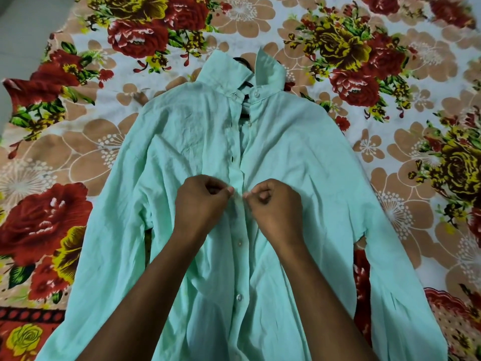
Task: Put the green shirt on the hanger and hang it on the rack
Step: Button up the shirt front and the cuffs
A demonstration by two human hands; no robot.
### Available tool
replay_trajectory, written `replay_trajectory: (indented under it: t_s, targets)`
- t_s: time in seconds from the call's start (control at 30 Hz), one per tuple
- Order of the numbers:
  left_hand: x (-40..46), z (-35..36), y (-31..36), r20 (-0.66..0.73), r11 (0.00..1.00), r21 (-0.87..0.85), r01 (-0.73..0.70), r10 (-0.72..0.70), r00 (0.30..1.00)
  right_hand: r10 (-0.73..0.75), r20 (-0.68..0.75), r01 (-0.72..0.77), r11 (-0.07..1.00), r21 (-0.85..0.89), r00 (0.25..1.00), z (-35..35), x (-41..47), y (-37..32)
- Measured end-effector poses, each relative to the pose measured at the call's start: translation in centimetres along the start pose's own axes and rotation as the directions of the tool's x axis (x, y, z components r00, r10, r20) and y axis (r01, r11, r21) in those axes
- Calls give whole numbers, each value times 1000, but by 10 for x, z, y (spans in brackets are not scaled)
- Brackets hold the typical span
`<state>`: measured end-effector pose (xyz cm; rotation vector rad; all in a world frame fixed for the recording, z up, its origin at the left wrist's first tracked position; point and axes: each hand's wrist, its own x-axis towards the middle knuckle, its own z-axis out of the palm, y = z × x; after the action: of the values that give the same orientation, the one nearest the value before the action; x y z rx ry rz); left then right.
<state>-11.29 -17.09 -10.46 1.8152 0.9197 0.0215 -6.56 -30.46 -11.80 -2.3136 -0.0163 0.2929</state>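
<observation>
The pale green shirt (299,152) lies face up on the bed, sleeves spread down both sides. A black hanger (246,64) sits inside it; only its hook behind the collar and a short piece at the neck opening show. The front is parted from the collar down to my hands and buttoned below them. My left hand (203,201) pinches the left edge of the placket at mid-chest. My right hand (273,204) pinches the right edge just beside it. The fingertips of both hands almost meet. No rack is in view.
A floral bedsheet (390,87) with red and yellow roses covers the bed under the shirt. A strip of grey floor (23,27) shows at the top left, past the sheet's edge.
</observation>
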Motion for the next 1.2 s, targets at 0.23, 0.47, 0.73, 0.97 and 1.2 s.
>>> replay_trajectory:
  t_s: [0.23, 0.47, 0.73, 0.97, 1.2]
  targets:
    - [26, 32, 24, -70, 890, 309, -337, 374, 925, -90, -27, 93, 982, 164, 996, 4, 50, -27]
    - [48, 22, 27, -66, 937, 298, -184, 212, 975, -93, 66, 92, 996, 19, 993, 18, 64, -26]
    - [54, 5, 31, -48, 998, -49, 29, -31, 998, -164, -74, 144, 964, -225, 984, 35, 63, -28]
    - [55, 4, 31, 61, 899, -369, 237, -230, 971, -123, -157, 145, 980, 139, 980, 31, 54, -27]
    - [51, 11, 27, 74, 886, -405, 225, -214, 974, -10, -35, 18, 977, 212, 999, 26, 55, -29]
